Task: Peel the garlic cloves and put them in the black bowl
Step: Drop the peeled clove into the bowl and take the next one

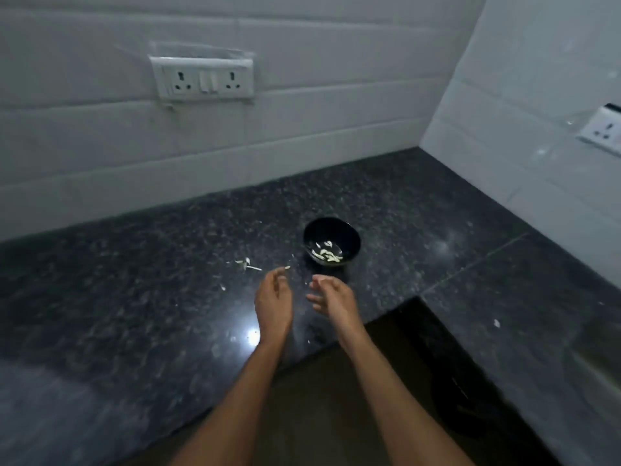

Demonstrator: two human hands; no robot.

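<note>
Dark speckled granite countertop (134, 314) below a white tiled wall (84, 146), all places given from the black bowl (332, 241).

Far up and left of the bowl, on the tiles: white double socket plate with switches (201, 77), under a clear plastic film.

Left of the bowl, lying on the stone: small heap of pale garlic skins (247, 264). Nearer the counter edge and still left of the bowl: one lone white scrap (222, 287).

Just left of and nearer than the bowl: left hand (273, 302), back up, raised over the counter. Thumb and forefinger drawn together on a tiny pale sliver (287, 267), probably a shred of skin, though blur makes it hard to be sure. Other fingers loosely bent.

Directly in front of the bowl, close to its near side but not touching: right hand (331, 295), fingers spread and only gently bent, nothing seen in it. A white fleck beside its fingertips, too small to name.

In the bowl itself: several peeled garlic cloves (327, 254), pale yellow-white, gathered on the bottom toward the near wall.

Right of and nearer than the bowl: another white scrap (496, 323) on the stone. Up and far right of the bowl, on the side wall: second socket (601, 131), cut by the frame edge.
</note>
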